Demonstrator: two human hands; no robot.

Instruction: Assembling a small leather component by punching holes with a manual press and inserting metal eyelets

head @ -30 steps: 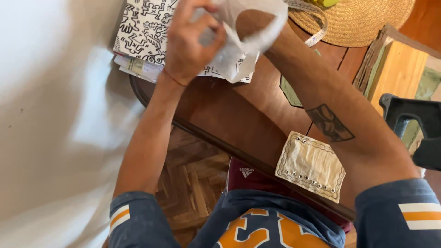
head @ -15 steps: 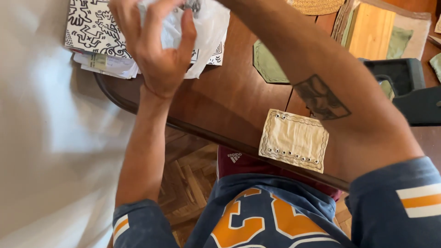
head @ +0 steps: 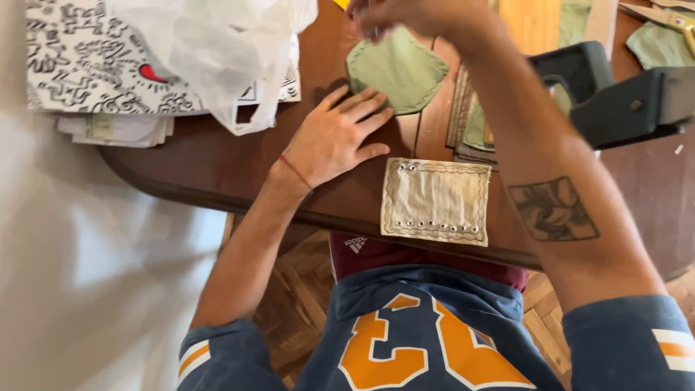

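Observation:
My left hand (head: 337,137) lies flat on the dark wooden table (head: 217,170), fingers spread, its fingertips touching the lower edge of a green fabric piece (head: 398,69). My right hand (head: 413,14) is at the top of the view, fingers pinched together above the same green piece; what it pinches is too blurred to tell. A beige fabric patch (head: 436,200) with small beads along its edges lies near the table's front edge, between my two forearms.
A translucent white plastic bag (head: 224,51) rests on a black-and-white patterned sheet (head: 87,58) over a stack of papers at the left. A black device (head: 615,94) stands at the right, with more green fabric pieces (head: 662,43) behind it. Parquet floor shows below.
My left hand let go of the plastic bag, which now lies on the papers, and came down flat onto the table. My right hand moved over the green fabric piece.

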